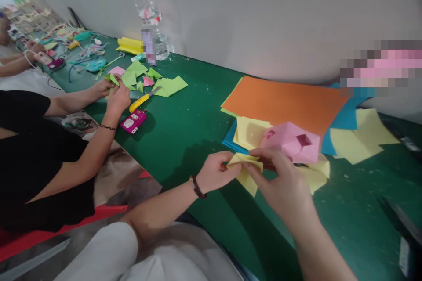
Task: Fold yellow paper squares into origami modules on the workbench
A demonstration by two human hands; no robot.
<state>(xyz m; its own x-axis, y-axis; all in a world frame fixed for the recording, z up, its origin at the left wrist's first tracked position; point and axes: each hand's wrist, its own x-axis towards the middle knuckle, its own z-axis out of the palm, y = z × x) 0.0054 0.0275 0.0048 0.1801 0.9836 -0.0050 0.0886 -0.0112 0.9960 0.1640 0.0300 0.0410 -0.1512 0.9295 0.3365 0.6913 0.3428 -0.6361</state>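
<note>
A partly folded piece of yellow paper [249, 178] is held between both hands above the green table. My left hand [219, 171] pinches its left side between thumb and fingers. On its right side, my right hand [283, 180] grips the edge with thumb and forefinger. Just behind my right hand sits a pink folded paper shape [292, 140] with openings in it. Yellow sheets [252, 131] lie beside the pink shape, over some blue paper [230, 137]. More yellow paper [318, 173] is partly hidden behind my right hand.
Behind lie an orange sheet [283, 103] and yellow sheets [362, 136]. At left, a person's hands [115, 92] fold green paper near a yellow cutter [140, 102] and a purple box [133, 121]. A plastic bottle [148, 9] stands by the wall [247, 17].
</note>
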